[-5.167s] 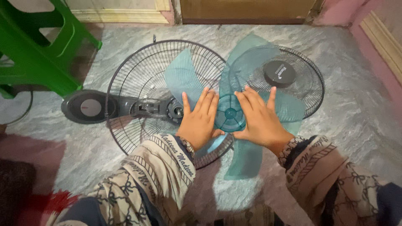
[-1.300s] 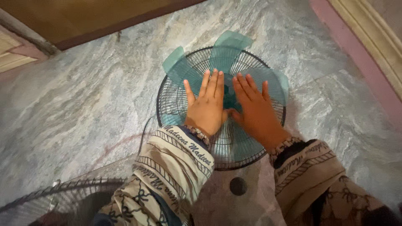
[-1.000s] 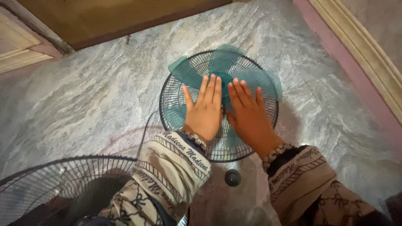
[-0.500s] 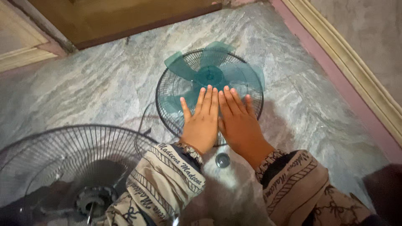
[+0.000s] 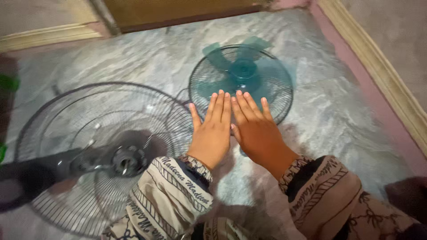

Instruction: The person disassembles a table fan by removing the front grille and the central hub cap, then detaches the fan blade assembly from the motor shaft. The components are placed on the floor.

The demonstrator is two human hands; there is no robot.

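A teal see-through fan blade [image 5: 242,69] lies on top of a round black wire front grille [image 5: 280,95] on the marble floor. My left hand [image 5: 211,133] and my right hand [image 5: 255,129] hover side by side, palms down, fingers stretched out, at the near rim of that grille. Neither hand holds anything. To the left lies the fan body: a black rear wire grille [image 5: 66,124] with the grey motor hub [image 5: 126,161] in its middle.
The grey marble floor [image 5: 342,120] runs to a pink strip and cream skirting [image 5: 382,75] on the right. A brown door bottom [image 5: 178,11] is at the back. A bit of green chair [image 5: 8,82] shows at the far left.
Both hands have slid back off the blade toward me and now hover at the grille's near edge. The view has swung left, bringing the rear grille and motor into sight.
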